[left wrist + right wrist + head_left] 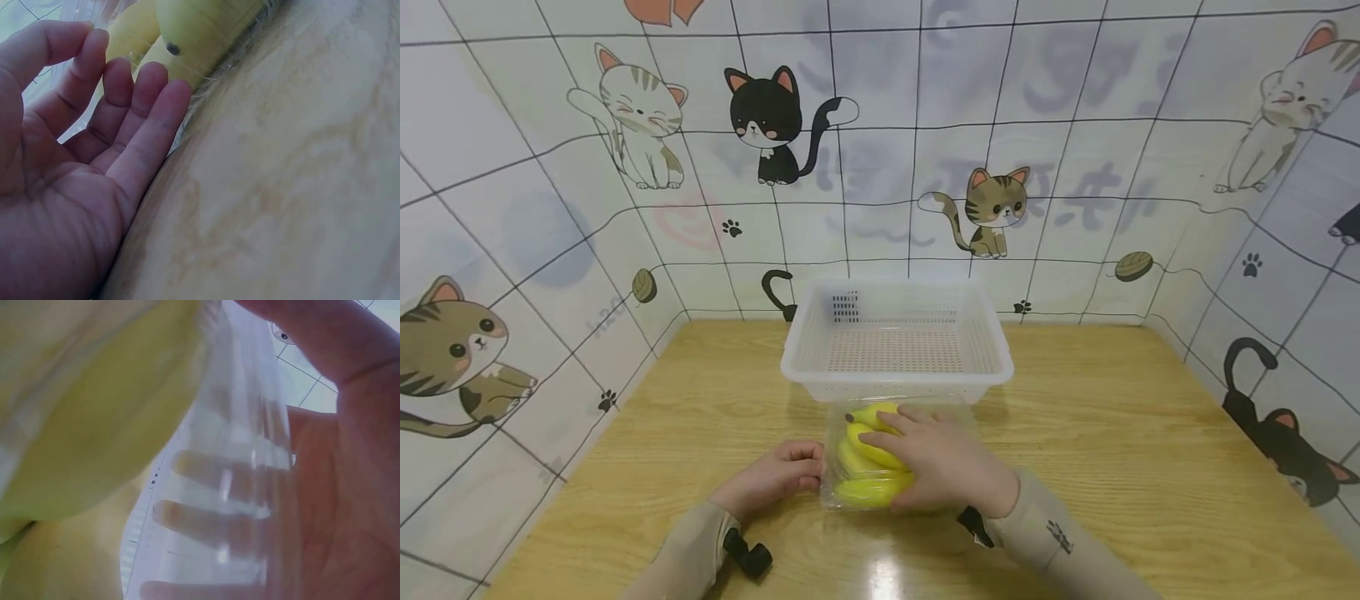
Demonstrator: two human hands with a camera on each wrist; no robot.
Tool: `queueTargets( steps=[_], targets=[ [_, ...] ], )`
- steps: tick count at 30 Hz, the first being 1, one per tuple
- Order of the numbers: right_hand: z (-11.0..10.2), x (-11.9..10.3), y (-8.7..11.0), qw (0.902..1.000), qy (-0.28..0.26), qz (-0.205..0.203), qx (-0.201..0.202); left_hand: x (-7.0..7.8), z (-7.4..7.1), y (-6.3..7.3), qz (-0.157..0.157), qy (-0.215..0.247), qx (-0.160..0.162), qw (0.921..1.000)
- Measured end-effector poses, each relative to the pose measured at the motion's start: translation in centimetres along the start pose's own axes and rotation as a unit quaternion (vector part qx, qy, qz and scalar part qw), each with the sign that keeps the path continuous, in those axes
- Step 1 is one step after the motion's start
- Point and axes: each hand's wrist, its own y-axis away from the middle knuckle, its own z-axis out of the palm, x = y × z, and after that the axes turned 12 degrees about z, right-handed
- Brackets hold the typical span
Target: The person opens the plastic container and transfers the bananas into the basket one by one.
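Note:
A clear plastic box (955,408) with several yellow bananas (868,489) inside lies before a white basket. My right hand (951,458) rests across its top with spread fingers, the thumb toward the near edge. Through the clear plastic, the right wrist view shows these fingers (212,525) stretched out beside the bananas (106,419). At the box's left edge is my left hand (778,475), its thumb and forefinger pinching the plastic rim. Its other fingers (150,119) bend beside the bananas (200,37) in the left wrist view.
The white perforated basket (898,387) stands directly behind the box, near the back wall. Under everything is a wooden tabletop (1112,442). Tiled sheeting with cartoon cats (992,212) closes off the back and both sides.

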Motion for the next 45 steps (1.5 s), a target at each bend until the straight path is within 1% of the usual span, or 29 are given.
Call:
queueTargets(
  steps=[5,10,19,23,27,34,37,42,45],
  targets=[
    [-0.03,-0.01,-0.03,0.9998,0.006,-0.016,0.012,-0.18,-0.18,0.12,-0.005,0.000,0.002,1.0000],
    [-0.04,-0.05,-0.07,0.9994,0.013,-0.022,0.023,-0.22,-0.20,0.10,0.001,0.001,0.002,1.0000],
    [0.01,-0.30,0.04,0.9985,0.025,-0.028,0.040,-0.31,0.18,0.01,-0.002,0.012,0.029,0.9995],
    [0.15,-0.44,0.03,0.9974,0.032,-0.031,0.056,-0.27,0.35,-0.08,0.007,0.007,0.042,0.9991],
    [0.35,-0.62,0.04,0.9965,0.037,-0.033,0.067,-0.13,0.49,-0.22,0.021,0.000,0.046,0.9987],
    [0.50,-0.87,0.03,0.9971,0.036,-0.023,0.063,-0.01,0.59,-0.33,0.033,-0.004,0.043,0.9985],
    [0.40,-0.90,0.03,0.9975,0.021,-0.020,0.065,-0.03,0.59,-0.31,0.031,-0.009,0.047,0.9984],
    [0.00,-0.66,0.19,0.9953,-0.024,-0.027,0.089,-0.10,0.55,-0.24,0.022,-0.015,0.055,0.9981],
    [-0.18,-0.51,0.29,0.9946,-0.030,-0.034,0.094,-0.27,0.41,-0.27,0.018,-0.011,0.055,0.9983]
  ],
)
